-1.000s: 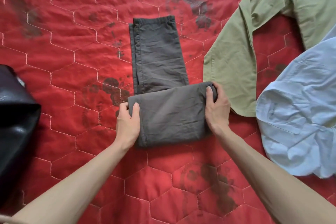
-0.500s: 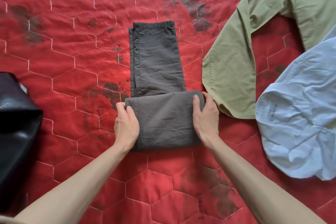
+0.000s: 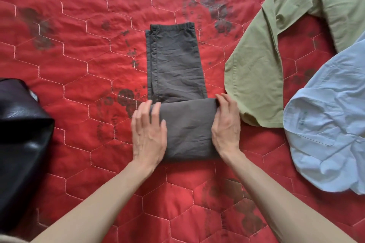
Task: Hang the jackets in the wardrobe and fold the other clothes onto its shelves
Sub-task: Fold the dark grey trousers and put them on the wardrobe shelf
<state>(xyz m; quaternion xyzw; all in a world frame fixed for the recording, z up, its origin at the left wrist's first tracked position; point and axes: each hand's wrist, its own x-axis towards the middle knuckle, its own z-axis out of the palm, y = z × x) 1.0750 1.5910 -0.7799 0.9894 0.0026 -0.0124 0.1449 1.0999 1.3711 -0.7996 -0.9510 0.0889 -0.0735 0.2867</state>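
Dark grey trousers (image 3: 175, 65) lie folded lengthwise on a red quilted bedspread (image 3: 79, 55), their near end folded over into a thick flap (image 3: 189, 128). My left hand (image 3: 148, 134) rests flat on the flap's left edge with straight fingers, slightly blurred. My right hand (image 3: 226, 124) grips the flap's right edge, its fingers curled round the top right corner.
An olive green jacket (image 3: 256, 73) spreads to the right of the trousers, its sleeve close to my right hand. A light blue shirt (image 3: 331, 128) lies at the far right. A black leather garment (image 3: 19, 144) sits at the left edge.
The flap's right side has been drawn in and is narrower. My right hand moved left with it. My left hand opened and now lies flat on the flap's left edge.
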